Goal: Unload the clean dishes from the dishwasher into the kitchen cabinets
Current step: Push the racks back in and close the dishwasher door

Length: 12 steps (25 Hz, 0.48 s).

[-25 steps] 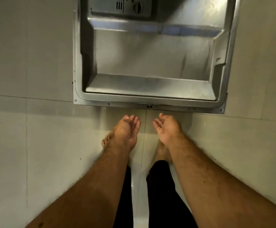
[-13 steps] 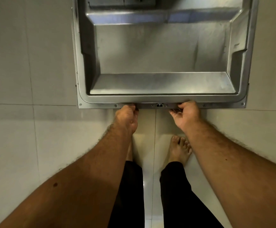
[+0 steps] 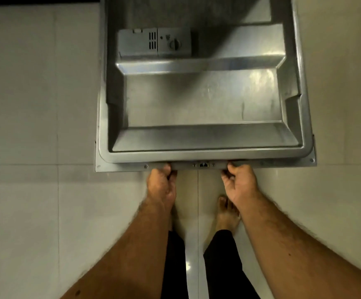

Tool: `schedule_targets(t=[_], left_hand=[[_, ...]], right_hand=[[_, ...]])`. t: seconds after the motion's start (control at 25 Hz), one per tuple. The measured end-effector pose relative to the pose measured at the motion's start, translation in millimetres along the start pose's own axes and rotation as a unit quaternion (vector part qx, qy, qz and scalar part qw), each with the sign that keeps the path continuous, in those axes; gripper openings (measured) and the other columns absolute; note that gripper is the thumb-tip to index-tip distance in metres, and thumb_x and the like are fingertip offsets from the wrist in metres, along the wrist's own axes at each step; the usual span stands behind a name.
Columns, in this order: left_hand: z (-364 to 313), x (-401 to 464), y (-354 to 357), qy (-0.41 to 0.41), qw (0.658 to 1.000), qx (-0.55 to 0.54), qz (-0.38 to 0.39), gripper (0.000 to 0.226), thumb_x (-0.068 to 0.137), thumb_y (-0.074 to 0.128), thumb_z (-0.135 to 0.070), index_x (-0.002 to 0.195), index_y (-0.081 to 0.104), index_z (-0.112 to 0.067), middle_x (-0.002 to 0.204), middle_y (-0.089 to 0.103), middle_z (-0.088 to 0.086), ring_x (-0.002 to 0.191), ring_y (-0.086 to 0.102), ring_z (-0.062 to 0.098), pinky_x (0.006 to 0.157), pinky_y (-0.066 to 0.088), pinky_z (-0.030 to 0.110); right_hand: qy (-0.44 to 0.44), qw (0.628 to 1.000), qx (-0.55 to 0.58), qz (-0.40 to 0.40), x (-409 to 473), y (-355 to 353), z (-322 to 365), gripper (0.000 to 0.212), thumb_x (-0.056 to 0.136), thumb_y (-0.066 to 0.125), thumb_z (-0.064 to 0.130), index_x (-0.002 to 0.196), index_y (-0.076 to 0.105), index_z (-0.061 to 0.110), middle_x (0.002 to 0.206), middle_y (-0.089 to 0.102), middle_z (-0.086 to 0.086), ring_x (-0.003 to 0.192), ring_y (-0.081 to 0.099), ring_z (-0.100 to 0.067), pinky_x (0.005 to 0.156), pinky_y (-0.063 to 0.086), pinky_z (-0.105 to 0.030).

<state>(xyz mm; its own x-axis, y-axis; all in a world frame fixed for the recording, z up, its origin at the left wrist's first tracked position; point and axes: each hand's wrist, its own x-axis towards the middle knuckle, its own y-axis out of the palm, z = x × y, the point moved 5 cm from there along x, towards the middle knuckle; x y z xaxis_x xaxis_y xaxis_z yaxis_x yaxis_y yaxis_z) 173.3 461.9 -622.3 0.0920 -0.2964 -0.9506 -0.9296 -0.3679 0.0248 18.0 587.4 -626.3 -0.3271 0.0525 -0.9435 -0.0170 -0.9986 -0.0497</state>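
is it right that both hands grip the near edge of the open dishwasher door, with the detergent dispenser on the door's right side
Not quite. Both the left hand and the right hand do grip the near edge of the open dishwasher door, but the detergent dispenser sits on the door's left side, toward the far end. The head view shows this.

I have both arms stretched forward and down, forearms bare. My left hand [image 3: 161, 186] curls its fingers under the near edge of the dishwasher door [image 3: 196, 104], left of centre; my right hand [image 3: 239, 184] grips the same edge right of centre, knuckles up, thumbs tucked against the rim
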Motion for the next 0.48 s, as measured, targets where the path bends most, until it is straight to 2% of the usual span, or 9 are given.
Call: schedule_targets(t=[0.12, 0.16, 0.24, 0.32, 0.48], left_hand=[[-20, -52, 11, -0.001, 1.0, 0.0, -0.012, 0.021, 0.092, 0.049, 0.012, 0.086, 0.059, -0.006, 0.092, 0.062, 0.012, 0.085, 0.06, 0.02, 0.09, 0.052, 0.039], [-27, -69, 14, 0.0, 1.0, -0.009, -0.007, 0.019, 0.092, 0.05, 0.011, 0.09, 0.061, -0.005, 0.095, 0.063, 0.012, 0.084, 0.061, 0.02, 0.09, 0.052, 0.038], [-43, -106, 23, 0.008, 1.0, -0.015, 0.003, 0.021, 0.091, 0.053, 0.008, 0.107, 0.062, -0.003, 0.106, 0.065, 0.015, 0.088, 0.065, 0.022, 0.09, 0.052, 0.039], [-57, -138, 31, 0.021, 1.0, -0.011, 0.01, 0.028, 0.092, 0.057, 0.004, 0.119, 0.058, -0.001, 0.111, 0.066, 0.017, 0.093, 0.066, 0.025, 0.089, 0.052, 0.039], [-97, -213, 62, 0.031, 0.999, 0.003, 0.029, 0.034, 0.09, 0.064, -0.007, 0.123, 0.055, -0.004, 0.115, 0.065, 0.019, 0.102, 0.066, 0.031, 0.097, 0.052, 0.045]], right_hand=[[0.001, 1.0, 0.017, -0.007, -50, 2, 23, 0.016, 0.094, 0.054, -0.006, 0.085, 0.057, 0.007, 0.09, 0.06, -0.009, 0.085, 0.059, -0.016, 0.086, 0.052, -0.035], [0.0, 1.0, 0.023, -0.006, -70, 5, 33, 0.014, 0.094, 0.056, -0.005, 0.086, 0.058, 0.006, 0.091, 0.06, -0.01, 0.086, 0.059, -0.018, 0.084, 0.053, -0.036], [-0.002, 0.999, 0.042, 0.003, -114, 13, 52, 0.011, 0.092, 0.059, -0.004, 0.093, 0.06, 0.006, 0.098, 0.063, -0.012, 0.094, 0.062, -0.022, 0.094, 0.051, -0.04], [-0.011, 0.998, 0.054, 0.012, -150, 19, 70, 0.017, 0.09, 0.062, -0.004, 0.104, 0.061, 0.006, 0.109, 0.065, -0.014, 0.105, 0.062, -0.027, 0.102, 0.048, -0.044], [-0.028, 0.999, 0.036, 0.027, -221, 43, 118, 0.036, 0.087, 0.068, 0.001, 0.121, 0.057, 0.003, 0.123, 0.061, -0.018, 0.116, 0.058, -0.031, 0.105, 0.047, -0.046]])
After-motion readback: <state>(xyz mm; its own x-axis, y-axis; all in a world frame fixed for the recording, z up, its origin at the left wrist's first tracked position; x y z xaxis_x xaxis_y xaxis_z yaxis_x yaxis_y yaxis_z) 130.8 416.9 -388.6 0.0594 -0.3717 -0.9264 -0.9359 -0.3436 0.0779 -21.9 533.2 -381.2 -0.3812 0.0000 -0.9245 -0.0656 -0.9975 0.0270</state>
